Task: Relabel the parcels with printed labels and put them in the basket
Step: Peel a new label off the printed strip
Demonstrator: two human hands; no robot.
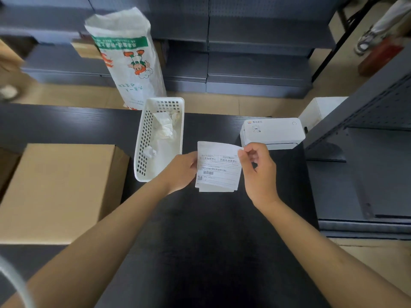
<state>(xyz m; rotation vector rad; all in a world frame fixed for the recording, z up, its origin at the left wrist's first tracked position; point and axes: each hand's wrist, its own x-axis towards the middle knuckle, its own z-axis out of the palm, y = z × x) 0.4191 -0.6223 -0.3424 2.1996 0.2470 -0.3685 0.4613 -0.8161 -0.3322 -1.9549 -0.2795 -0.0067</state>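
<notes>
1. White paper is what I have in both hands: a printed shipping label (219, 167) with a barcode and boxed text, held above the black wood-grain table (211, 241), near the middle of it.
2. My left hand (181, 172) grips the label's left edge, fingers curled behind the sheet and thumb on its face.
3. My right hand (259, 170) pinches the label's far right corner between thumb and forefinger, the other fingers loosely curled. That corner looks slightly lifted (I judge I am starting to peel the sticker from its backing, though I cannot see two layers clearly).
4. Just left of the label sits the white perforated plastic basket (142, 138), holding crumpled white and clear wrapped items that I take for parcels (165, 130); I cannot tell whether they carry labels.
5. To the far right on the table stands the white boxy label printer (272, 133), its slot facing me with nothing in it.
6. A flat brown cardboard box (57, 192) lies at the left, and a tall white printed woven sack (126, 56) stands beyond the basket.
7. Next, as I judge it: finish separating the backing without creasing the sticky sheet, then find a parcel to press it onto squarely before anything goes into the basket.
</notes>
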